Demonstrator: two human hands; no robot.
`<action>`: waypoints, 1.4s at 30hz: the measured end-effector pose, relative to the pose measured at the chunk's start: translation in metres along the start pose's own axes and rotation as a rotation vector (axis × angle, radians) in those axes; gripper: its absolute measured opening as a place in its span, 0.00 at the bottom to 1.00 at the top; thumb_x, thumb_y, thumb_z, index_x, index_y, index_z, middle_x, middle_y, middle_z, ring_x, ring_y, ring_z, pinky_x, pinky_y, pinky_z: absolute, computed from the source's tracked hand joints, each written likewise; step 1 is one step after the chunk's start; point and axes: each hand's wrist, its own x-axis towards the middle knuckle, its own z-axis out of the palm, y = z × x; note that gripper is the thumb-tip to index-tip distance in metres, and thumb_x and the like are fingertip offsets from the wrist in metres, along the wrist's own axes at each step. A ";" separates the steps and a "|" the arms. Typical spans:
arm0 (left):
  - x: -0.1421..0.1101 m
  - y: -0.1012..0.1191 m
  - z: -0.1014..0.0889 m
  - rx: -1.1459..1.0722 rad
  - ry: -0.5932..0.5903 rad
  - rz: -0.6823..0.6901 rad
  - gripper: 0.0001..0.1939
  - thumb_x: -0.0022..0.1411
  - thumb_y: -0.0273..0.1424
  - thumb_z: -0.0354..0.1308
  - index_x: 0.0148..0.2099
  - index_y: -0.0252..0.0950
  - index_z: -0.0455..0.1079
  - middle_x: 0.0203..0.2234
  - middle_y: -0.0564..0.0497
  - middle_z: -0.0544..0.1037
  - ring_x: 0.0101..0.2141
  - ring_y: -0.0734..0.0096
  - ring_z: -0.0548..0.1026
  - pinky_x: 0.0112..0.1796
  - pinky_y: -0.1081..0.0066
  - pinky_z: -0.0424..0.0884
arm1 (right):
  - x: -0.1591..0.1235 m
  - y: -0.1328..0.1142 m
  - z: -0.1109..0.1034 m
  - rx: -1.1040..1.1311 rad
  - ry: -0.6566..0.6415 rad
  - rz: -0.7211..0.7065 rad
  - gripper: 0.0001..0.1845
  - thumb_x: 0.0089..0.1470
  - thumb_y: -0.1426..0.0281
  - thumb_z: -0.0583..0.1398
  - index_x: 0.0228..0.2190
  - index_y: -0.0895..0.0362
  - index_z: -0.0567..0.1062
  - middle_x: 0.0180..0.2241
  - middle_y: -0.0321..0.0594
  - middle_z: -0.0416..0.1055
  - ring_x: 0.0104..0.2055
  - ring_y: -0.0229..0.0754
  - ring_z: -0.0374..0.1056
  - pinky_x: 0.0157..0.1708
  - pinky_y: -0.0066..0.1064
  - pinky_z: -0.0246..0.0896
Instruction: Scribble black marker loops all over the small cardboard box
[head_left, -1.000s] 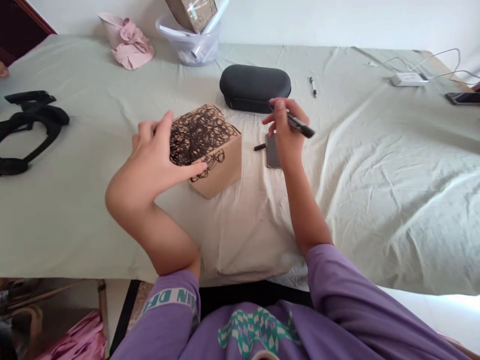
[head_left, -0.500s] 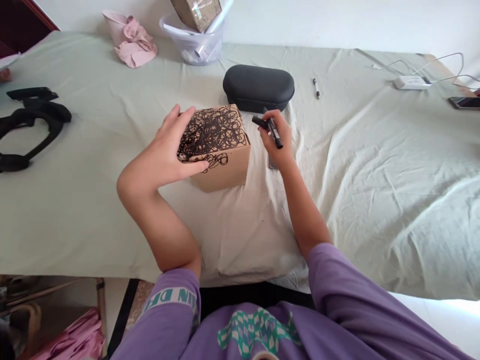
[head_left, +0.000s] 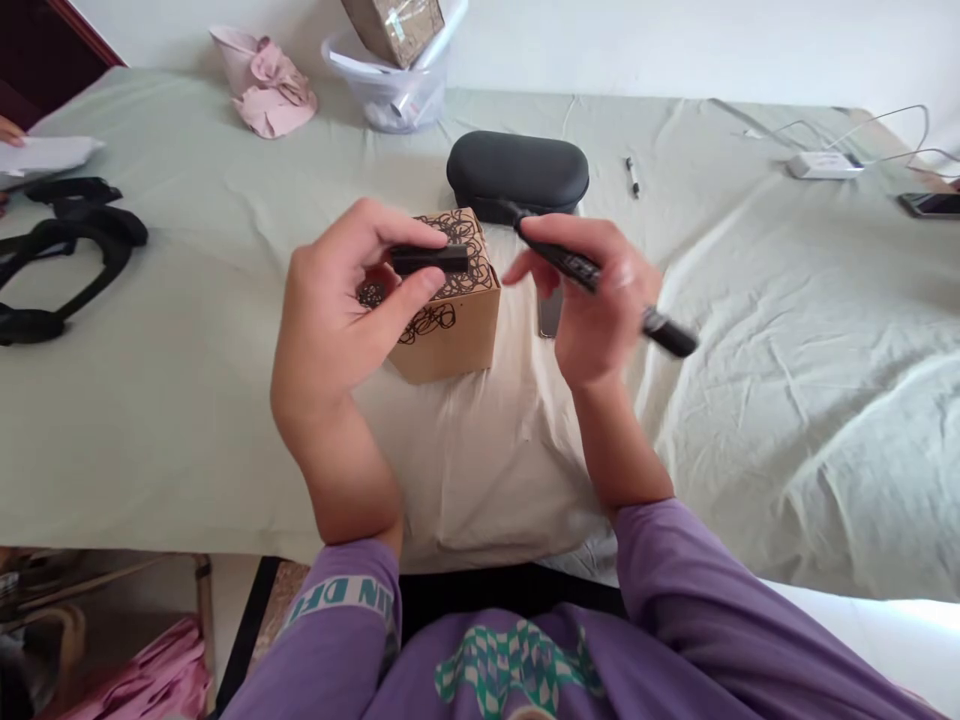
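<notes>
Between the thumb and fingers of my left hand (head_left: 352, 300) is a black marker cap (head_left: 439, 260), held above a cardboard box (head_left: 457, 335). Black looping scribbles cover the box's top and spill a little onto its front side. My right hand (head_left: 604, 300) grips an uncapped black marker (head_left: 562, 258), its tip pointing left toward the cap and its rear end blurred. Cap and marker are apart. Just behind the box lies a black zippered case (head_left: 517, 170). Partly hidden by my right hand, a phone-like dark object (head_left: 550, 315) rests on the cloth.
A small pen (head_left: 633, 177) lies right of the case. A plastic tub (head_left: 397, 95) and pink cloth (head_left: 277, 90) stand at the back. Black headgear (head_left: 75, 240) is at left, near another person's hand (head_left: 10, 131) and a white sheet. A power strip (head_left: 825, 165) sits far right.
My left hand has left the box and now holds the cap, which was in my right hand with the marker. The marker has turned tip-left. At far left, another person's hand and a white sheet came into view.
</notes>
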 end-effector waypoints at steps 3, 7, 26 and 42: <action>0.000 -0.007 -0.002 -0.094 0.050 0.030 0.16 0.64 0.19 0.72 0.49 0.43 0.82 0.44 0.52 0.88 0.42 0.68 0.86 0.34 0.67 0.76 | 0.006 0.000 -0.001 0.194 0.127 0.070 0.20 0.68 0.52 0.56 0.37 0.50 0.82 0.19 0.32 0.67 0.20 0.42 0.65 0.24 0.37 0.59; 0.000 -0.008 0.001 -0.088 0.004 0.052 0.16 0.63 0.18 0.71 0.49 0.42 0.82 0.44 0.50 0.89 0.39 0.65 0.86 0.34 0.63 0.78 | 0.010 0.004 0.004 0.153 0.099 0.221 0.18 0.64 0.53 0.53 0.30 0.49 0.74 0.16 0.33 0.64 0.18 0.41 0.60 0.21 0.35 0.59; 0.001 0.004 0.010 0.132 -0.198 -0.020 0.08 0.72 0.31 0.68 0.50 0.49 0.80 0.47 0.55 0.87 0.48 0.57 0.88 0.49 0.53 0.85 | 0.002 0.011 0.018 0.226 0.011 0.369 0.26 0.64 0.40 0.58 0.33 0.49 0.72 0.19 0.32 0.64 0.20 0.41 0.63 0.21 0.35 0.62; 0.003 -0.026 -0.034 0.440 -0.238 -0.386 0.60 0.55 0.49 0.82 0.80 0.44 0.57 0.82 0.42 0.53 0.81 0.32 0.49 0.79 0.30 0.48 | 0.029 0.083 -0.035 -0.219 0.126 0.132 0.05 0.62 0.68 0.64 0.41 0.47 0.74 0.27 0.30 0.60 0.28 0.41 0.56 0.33 0.35 0.60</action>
